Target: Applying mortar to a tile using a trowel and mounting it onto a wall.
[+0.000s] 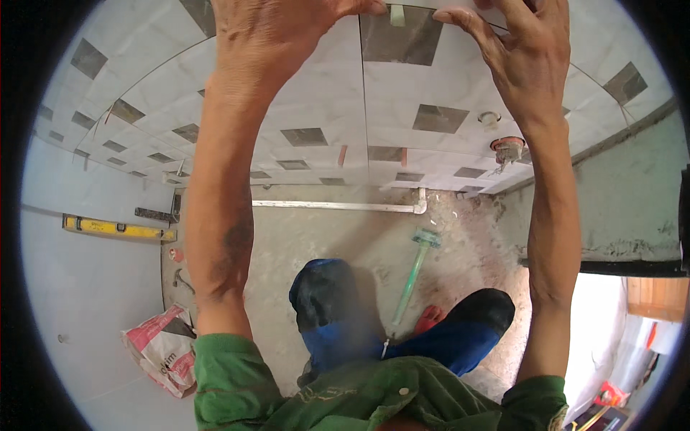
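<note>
Tiled wall: across the upper half runs a wall (316, 93) of white, faintly veined tiles set with dark grey squares; the joints bow with the lens.
Tile at the hands: at the top edge of the frame, upper centre, the pale edge of a tile (424, 3) shows between the thumbs, mostly cut off by the frame.
Left hand: the left hand (284, 21) is at the top, left of centre, its thumb reaching toward that edge; its fingers are out of frame, so its grip cannot be told.
Right hand: the right hand (528, 36) is at the upper right, thumb at the tile edge, fingers bent and partly cut off; whether it clamps anything cannot be told. The two hands are apart.
Strip: a small pale green strip (397, 15) hangs over a dark square between the thumbs.
Wall openings: right of centre, a reddish-rimmed hole (507, 146) with grey material spilling out, and a smaller round opening (489, 120) above it.
Floor: grey, dusty concrete (302, 233), a white pipe (330, 206) with an elbow along the wall's foot, and a green-handled mallet (411, 280) right of centre.
Left side: a yellow spirit level (118, 227) against a pale surface; lower left, a red-and-white bag (162, 352).
Right side: bare greenish wall (625, 197), brightness below it.
</note>
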`<action>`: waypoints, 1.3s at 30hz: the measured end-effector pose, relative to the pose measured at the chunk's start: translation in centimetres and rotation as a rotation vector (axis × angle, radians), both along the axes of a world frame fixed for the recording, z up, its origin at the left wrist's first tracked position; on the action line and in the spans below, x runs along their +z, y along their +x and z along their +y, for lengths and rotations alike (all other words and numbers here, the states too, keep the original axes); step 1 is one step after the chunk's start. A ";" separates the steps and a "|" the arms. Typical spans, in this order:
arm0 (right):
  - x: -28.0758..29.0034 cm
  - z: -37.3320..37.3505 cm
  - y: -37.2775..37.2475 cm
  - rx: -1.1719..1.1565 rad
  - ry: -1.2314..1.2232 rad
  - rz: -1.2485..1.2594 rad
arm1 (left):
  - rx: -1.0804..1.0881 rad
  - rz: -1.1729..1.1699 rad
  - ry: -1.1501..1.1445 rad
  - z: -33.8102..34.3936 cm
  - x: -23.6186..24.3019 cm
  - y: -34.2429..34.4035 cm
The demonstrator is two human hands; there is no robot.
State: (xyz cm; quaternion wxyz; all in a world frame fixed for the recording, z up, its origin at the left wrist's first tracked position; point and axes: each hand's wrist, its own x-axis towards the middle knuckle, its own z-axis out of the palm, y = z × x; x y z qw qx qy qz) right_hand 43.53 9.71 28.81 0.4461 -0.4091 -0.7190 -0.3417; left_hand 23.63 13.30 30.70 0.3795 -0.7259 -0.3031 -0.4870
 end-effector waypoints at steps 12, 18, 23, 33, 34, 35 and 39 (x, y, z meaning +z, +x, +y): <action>-1.6 0.3 -0.8 0.106 0.111 0.176 | 0.026 0.061 0.020 -0.4 -0.4 -1.1; -1.8 0.1 -0.8 0.062 0.100 0.196 | 0.001 0.194 -0.095 -2.6 2.2 1.1; -1.8 0.1 -0.8 0.052 0.122 0.179 | -0.131 0.167 -0.329 -2.5 3.9 2.7; -2.1 1.1 -0.6 -0.060 0.101 0.194 | -0.012 0.149 -0.009 0.2 3.7 0.9; -2.1 1.2 -0.4 -0.059 0.128 0.190 | 0.065 0.064 -0.056 0.0 4.0 0.1; -2.1 1.5 0.0 -0.059 0.122 0.208 | 0.064 0.058 -0.025 0.0 4.3 -0.7; -0.8 1.9 -2.0 -0.013 0.211 0.302 | 0.183 0.044 -0.047 1.0 2.8 -3.1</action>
